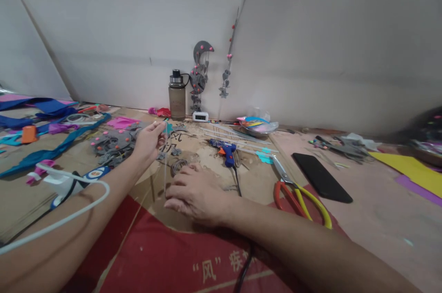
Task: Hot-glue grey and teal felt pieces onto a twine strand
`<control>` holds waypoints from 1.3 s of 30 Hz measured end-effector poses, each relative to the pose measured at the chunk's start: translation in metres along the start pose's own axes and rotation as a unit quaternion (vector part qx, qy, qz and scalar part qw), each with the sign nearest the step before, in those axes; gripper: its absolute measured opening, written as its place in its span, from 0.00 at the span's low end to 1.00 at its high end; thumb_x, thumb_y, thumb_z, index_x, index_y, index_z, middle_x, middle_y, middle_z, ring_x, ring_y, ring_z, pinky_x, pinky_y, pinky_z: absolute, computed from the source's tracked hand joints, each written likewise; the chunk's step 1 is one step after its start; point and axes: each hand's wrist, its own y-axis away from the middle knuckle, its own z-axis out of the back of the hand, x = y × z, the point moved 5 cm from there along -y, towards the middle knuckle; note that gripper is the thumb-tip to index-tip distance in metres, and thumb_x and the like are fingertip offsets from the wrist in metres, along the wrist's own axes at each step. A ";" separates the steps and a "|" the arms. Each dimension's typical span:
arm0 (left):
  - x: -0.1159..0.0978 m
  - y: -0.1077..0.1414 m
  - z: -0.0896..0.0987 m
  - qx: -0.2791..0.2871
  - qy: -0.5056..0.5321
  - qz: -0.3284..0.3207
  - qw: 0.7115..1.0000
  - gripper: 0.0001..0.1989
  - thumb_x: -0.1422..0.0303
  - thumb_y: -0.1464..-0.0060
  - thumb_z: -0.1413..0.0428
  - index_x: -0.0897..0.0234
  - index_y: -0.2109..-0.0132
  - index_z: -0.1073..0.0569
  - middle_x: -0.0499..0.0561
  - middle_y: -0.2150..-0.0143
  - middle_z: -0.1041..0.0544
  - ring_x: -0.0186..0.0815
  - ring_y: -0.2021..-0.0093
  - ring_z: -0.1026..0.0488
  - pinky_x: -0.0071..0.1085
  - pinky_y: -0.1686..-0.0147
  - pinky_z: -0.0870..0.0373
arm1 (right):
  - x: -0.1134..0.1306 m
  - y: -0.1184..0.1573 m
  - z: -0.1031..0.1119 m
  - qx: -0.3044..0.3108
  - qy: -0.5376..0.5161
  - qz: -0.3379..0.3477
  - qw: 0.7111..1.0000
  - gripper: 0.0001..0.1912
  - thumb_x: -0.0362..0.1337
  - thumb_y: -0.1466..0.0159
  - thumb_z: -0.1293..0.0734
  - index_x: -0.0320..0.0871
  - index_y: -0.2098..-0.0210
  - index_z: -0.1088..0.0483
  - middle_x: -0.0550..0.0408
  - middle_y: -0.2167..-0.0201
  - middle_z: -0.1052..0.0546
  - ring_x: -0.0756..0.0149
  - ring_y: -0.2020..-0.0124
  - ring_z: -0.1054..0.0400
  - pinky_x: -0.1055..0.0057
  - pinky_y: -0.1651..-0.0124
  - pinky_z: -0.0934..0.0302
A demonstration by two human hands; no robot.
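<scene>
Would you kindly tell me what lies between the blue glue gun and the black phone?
In the head view, a turquoise cut-out and scissors with red and yellow handles lie between the glue gun and the phone.

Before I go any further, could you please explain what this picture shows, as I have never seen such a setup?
There is no machine here: these are a person's two bare hands, seen by a camera worn on the head and looking forward and down. The left hand pinches a small turquoise piece. A thin strand runs down from it towards the right hand; whether that hand grips it is unclear. On the work surface lie a blue glue gun, scissors and a black phone, with a bottle standing by the pale panels.
</scene>
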 end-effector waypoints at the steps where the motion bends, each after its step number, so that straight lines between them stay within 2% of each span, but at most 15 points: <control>1: 0.000 0.001 -0.001 0.003 -0.003 -0.001 1.000 0.12 0.68 0.61 0.36 0.67 0.72 0.31 0.41 0.81 0.35 0.22 0.84 0.38 0.16 0.88 0.50 | -0.001 0.001 0.000 0.002 0.002 -0.007 1.000 0.20 0.50 0.33 0.44 0.44 0.65 0.27 0.53 0.66 0.24 0.65 0.61 0.38 0.63 0.55 0.50; 6: 0.001 0.006 -0.006 0.025 -0.009 0.007 1.000 0.12 0.67 0.61 0.35 0.67 0.71 0.29 0.41 0.81 0.34 0.22 0.84 0.38 0.17 0.87 0.49 | -0.008 0.004 0.006 -0.041 -0.044 -0.033 0.998 0.20 0.48 0.32 0.46 0.42 0.62 0.29 0.52 0.66 0.25 0.67 0.63 0.37 0.68 0.58 0.47; 9: 0.001 0.008 -0.008 0.026 0.003 0.016 1.000 0.12 0.68 0.61 0.35 0.67 0.70 0.29 0.41 0.81 0.34 0.22 0.84 0.37 0.16 0.88 0.50 | -0.007 0.005 0.013 -0.082 -0.083 -0.013 0.993 0.18 0.45 0.31 0.47 0.40 0.61 0.32 0.52 0.67 0.26 0.68 0.64 0.36 0.70 0.60 0.45; 12: 0.000 0.008 -0.009 0.026 0.026 0.029 0.999 0.12 0.68 0.60 0.36 0.67 0.70 0.31 0.41 0.82 0.35 0.22 0.85 0.39 0.17 0.89 0.52 | 0.005 0.004 0.017 -0.071 -0.083 0.068 0.992 0.17 0.44 0.31 0.46 0.41 0.63 0.32 0.53 0.69 0.26 0.69 0.66 0.36 0.71 0.62 0.45; 16: -0.001 0.005 -0.008 0.016 0.076 0.060 0.995 0.10 0.69 0.58 0.37 0.67 0.71 0.32 0.41 0.83 0.35 0.21 0.85 0.40 0.17 0.88 0.51 | 0.032 0.008 0.018 -0.043 -0.034 0.250 0.967 0.18 0.50 0.35 0.41 0.44 0.72 0.32 0.56 0.73 0.28 0.69 0.70 0.39 0.68 0.65 0.47; 19: 0.000 0.003 -0.007 0.013 0.105 0.072 0.992 0.10 0.71 0.59 0.37 0.67 0.71 0.32 0.41 0.82 0.34 0.21 0.85 0.39 0.16 0.88 0.52 | 0.040 0.011 0.030 -0.079 -0.015 0.288 0.954 0.17 0.49 0.36 0.39 0.44 0.73 0.32 0.57 0.74 0.29 0.69 0.72 0.39 0.66 0.65 0.47; 21: -0.001 0.004 -0.008 0.021 0.102 0.068 0.992 0.11 0.71 0.60 0.37 0.67 0.71 0.32 0.41 0.81 0.34 0.21 0.85 0.39 0.16 0.88 0.52 | 0.032 0.009 0.042 -0.110 -0.027 0.228 0.967 0.12 0.43 0.35 0.39 0.44 0.71 0.32 0.56 0.73 0.27 0.69 0.70 0.37 0.67 0.64 0.45; 22: -0.002 0.005 -0.009 0.025 0.096 0.062 0.993 0.11 0.70 0.60 0.37 0.67 0.71 0.32 0.41 0.81 0.34 0.21 0.85 0.39 0.16 0.88 0.52 | 0.021 0.007 0.049 -0.130 -0.036 0.168 0.976 0.10 0.39 0.35 0.40 0.43 0.69 0.32 0.54 0.72 0.27 0.68 0.69 0.36 0.67 0.63 0.44; 24: -0.004 0.008 -0.012 0.030 0.079 0.048 0.995 0.12 0.69 0.61 0.36 0.67 0.70 0.31 0.41 0.81 0.34 0.21 0.84 0.39 0.16 0.88 0.52 | -0.011 0.006 0.062 -0.182 -0.049 0.003 0.982 0.08 0.36 0.35 0.42 0.42 0.66 0.32 0.53 0.69 0.26 0.68 0.66 0.35 0.69 0.61 0.42; 25: -0.005 0.010 -0.013 0.031 0.070 0.041 0.996 0.12 0.68 0.61 0.36 0.67 0.70 0.31 0.41 0.80 0.34 0.21 0.84 0.39 0.17 0.88 0.52 | -0.032 0.008 0.066 -0.207 -0.044 -0.096 0.973 0.08 0.36 0.35 0.42 0.42 0.64 0.32 0.52 0.69 0.27 0.68 0.67 0.35 0.69 0.62 0.42; 27: -0.008 0.013 -0.016 0.034 0.054 0.028 0.998 0.13 0.67 0.62 0.35 0.67 0.69 0.29 0.41 0.80 0.34 0.21 0.84 0.38 0.17 0.87 0.52 | -0.070 0.017 0.066 -0.194 -0.024 -0.254 0.947 0.10 0.37 0.36 0.42 0.41 0.60 0.32 0.52 0.67 0.27 0.67 0.68 0.35 0.69 0.63 0.41; 30: -0.012 0.017 -0.021 0.046 0.036 0.008 0.998 0.14 0.66 0.63 0.35 0.67 0.69 0.29 0.42 0.81 0.34 0.22 0.84 0.38 0.18 0.87 0.53 | -0.111 0.035 0.059 -0.110 0.072 -0.402 0.906 0.13 0.42 0.37 0.40 0.38 0.59 0.32 0.46 0.64 0.26 0.62 0.64 0.32 0.66 0.61 0.41; 34: -0.014 0.020 -0.024 0.063 0.014 -0.005 0.998 0.14 0.64 0.62 0.35 0.67 0.70 0.29 0.42 0.82 0.34 0.23 0.84 0.38 0.19 0.87 0.54 | -0.134 0.061 0.042 0.035 0.171 -0.508 0.844 0.25 0.52 0.38 0.41 0.34 0.59 0.31 0.35 0.62 0.25 0.50 0.61 0.29 0.60 0.60 0.39; 36: -0.013 0.021 -0.026 0.069 0.004 -0.011 0.998 0.14 0.64 0.62 0.35 0.67 0.70 0.29 0.42 0.82 0.34 0.23 0.84 0.39 0.19 0.87 0.53 | -0.137 0.068 0.032 0.083 0.166 -0.527 0.829 0.27 0.54 0.39 0.40 0.33 0.59 0.30 0.33 0.62 0.24 0.48 0.61 0.28 0.60 0.61 0.39; 39: -0.010 0.024 -0.028 0.077 -0.017 -0.021 0.997 0.14 0.63 0.61 0.35 0.67 0.70 0.28 0.43 0.82 0.33 0.23 0.84 0.38 0.19 0.86 0.51 | -0.143 0.073 0.023 0.066 0.116 -0.544 0.829 0.21 0.48 0.41 0.37 0.35 0.61 0.28 0.35 0.65 0.23 0.49 0.63 0.27 0.62 0.63 0.38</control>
